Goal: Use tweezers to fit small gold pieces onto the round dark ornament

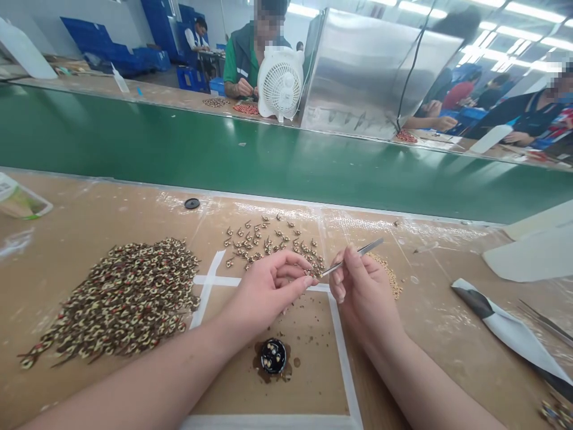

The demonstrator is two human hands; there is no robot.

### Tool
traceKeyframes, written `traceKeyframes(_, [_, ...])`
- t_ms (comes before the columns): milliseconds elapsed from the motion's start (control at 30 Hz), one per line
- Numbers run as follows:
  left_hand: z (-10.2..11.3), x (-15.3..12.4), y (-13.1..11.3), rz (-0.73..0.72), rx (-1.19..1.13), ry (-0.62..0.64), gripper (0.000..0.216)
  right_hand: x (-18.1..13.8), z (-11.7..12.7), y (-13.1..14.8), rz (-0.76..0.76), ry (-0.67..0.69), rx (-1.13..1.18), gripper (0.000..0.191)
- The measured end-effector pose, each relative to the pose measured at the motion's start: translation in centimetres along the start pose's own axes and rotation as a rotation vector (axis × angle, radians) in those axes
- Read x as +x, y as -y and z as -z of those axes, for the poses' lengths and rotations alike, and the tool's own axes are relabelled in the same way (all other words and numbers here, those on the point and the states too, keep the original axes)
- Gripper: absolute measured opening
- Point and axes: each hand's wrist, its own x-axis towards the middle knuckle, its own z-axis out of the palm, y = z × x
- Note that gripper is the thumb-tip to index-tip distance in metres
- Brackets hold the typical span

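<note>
My left hand [268, 286] pinches a tiny brown part between thumb and fingertips, above a square marked in white tape [203, 298]. My right hand [358, 286] grips metal tweezers [358, 254], whose tip meets the part at my left fingertips. A big heap of brown, cream and red small parts [120, 298] lies to the left. Several loose finished-looking parts [268, 239] are spread just beyond my hands. A small pile of pale beads [389, 275] sits behind my right hand. A small black round cup [273, 355] with pale bits in it rests in a dark stain below my hands.
A green conveyor belt [268, 155] runs across behind the brown worktable [67, 239]. Beyond it stand a white fan [280, 83], a metal housing [367, 71] and seated workers. A black disc [192, 203] lies near the belt. White and black sheets [505, 328] lie at the right.
</note>
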Motion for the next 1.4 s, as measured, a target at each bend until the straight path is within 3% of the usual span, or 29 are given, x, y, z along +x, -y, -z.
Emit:
traceKeyframes(300, [-0.3,-0.2,1.1,-0.003,0.091,-0.031,0.026,-0.6,-0.1,0.3,0.22,-0.083,-0.364,0.043])
traceKeyframes(1400, [-0.4,-0.2,1.1,-0.021,0.073,-0.041,0.028,-0.5,-0.1,0.5,0.242,-0.041,-0.464,0.042])
